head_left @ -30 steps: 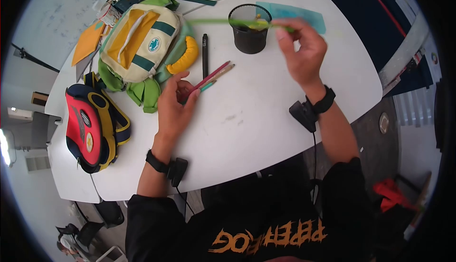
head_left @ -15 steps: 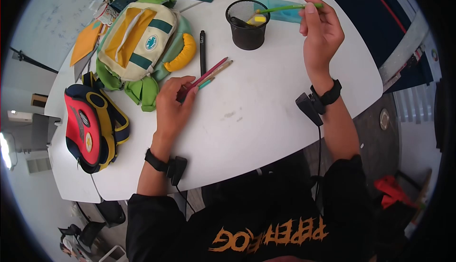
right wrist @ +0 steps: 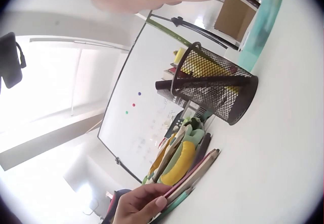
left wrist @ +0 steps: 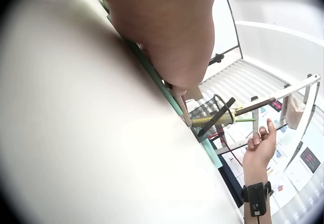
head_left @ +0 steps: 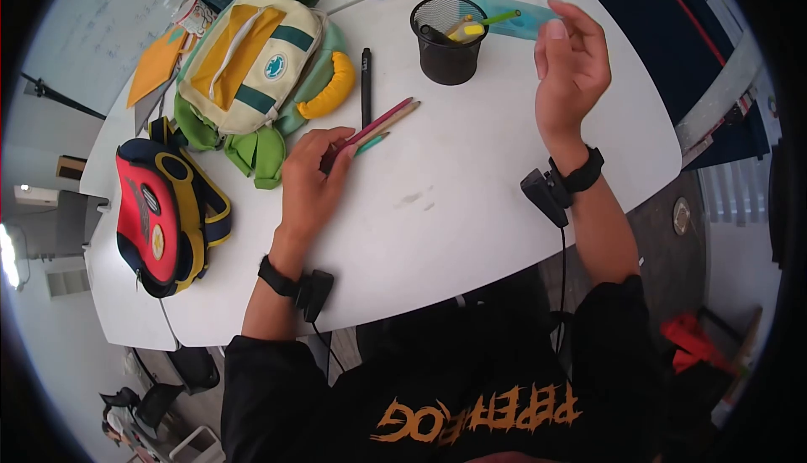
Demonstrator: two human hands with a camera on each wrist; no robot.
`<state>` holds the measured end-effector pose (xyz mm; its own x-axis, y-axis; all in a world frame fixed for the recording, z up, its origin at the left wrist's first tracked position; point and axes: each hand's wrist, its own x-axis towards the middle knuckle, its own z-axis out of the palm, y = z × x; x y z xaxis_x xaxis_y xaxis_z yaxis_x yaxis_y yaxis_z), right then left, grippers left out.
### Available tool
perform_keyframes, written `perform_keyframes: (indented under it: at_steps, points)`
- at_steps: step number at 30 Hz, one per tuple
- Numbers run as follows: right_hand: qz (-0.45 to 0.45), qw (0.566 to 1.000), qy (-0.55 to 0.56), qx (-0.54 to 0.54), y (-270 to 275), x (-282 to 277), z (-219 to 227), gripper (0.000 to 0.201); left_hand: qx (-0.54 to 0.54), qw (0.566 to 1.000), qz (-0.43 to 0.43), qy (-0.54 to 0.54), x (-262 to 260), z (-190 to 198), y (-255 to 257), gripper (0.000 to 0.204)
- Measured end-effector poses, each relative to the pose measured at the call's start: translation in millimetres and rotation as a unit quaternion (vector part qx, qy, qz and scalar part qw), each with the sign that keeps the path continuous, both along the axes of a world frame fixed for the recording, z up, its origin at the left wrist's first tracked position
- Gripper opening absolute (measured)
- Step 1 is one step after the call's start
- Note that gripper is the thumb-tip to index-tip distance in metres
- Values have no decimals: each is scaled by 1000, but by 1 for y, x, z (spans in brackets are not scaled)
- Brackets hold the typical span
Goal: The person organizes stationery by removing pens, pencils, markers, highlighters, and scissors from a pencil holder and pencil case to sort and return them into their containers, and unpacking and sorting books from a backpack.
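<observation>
My left hand [head_left: 313, 173] pinches a bunch of pencils at their near ends, low over the white table: a dark red pencil [head_left: 387, 118], a plain wooden pencil [head_left: 405, 113] and a teal pencil [head_left: 372, 144]. Thumb and forefinger show at the bunch in the right wrist view. To the right, my right hand [head_left: 573, 68] is raised with relaxed fingers and holds nothing. Beside it stands a black mesh pen holder [head_left: 448, 65]. A green pencil [head_left: 504, 17] leans out of its rim toward that hand; a yellow piece [head_left: 473, 31] and a thick black pen [right wrist: 215, 82] are inside too.
A black marker [head_left: 366, 85] lies beyond the left hand. Further left are a cream and green backpack [head_left: 294, 39] and a red and navy bag [head_left: 143, 236]. A translucent teal sheet [head_left: 513, 22] lies behind the holder. Table edge [head_left: 504, 274] runs close to the person.
My right hand swung the green pencil over to the holder's right side and let go; it now leans in the holder. The left hand stayed at the pencils.
</observation>
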<state>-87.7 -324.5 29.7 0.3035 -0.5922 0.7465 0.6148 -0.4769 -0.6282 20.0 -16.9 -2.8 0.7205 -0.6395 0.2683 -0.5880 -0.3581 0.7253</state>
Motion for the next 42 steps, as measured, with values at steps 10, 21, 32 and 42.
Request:
perform_keyframes:
  at_steps: [10,21,32,42]
  points:
    - [102,925,273,-242,39,-1,-12,24,-63,998,-7,-13,1,-1,-2,17]
    - [274,849,449,-38,38,2,-18,18,-87,996,-13,8,-2,-2,-1,23]
    - [256,913,314,49,26,5,-12,18,-102,994,27,1,4,-5,-2,29]
    - [186,969,159,40,22,-1,-12,16,-92,995,41,-2,7,-8,2,20]
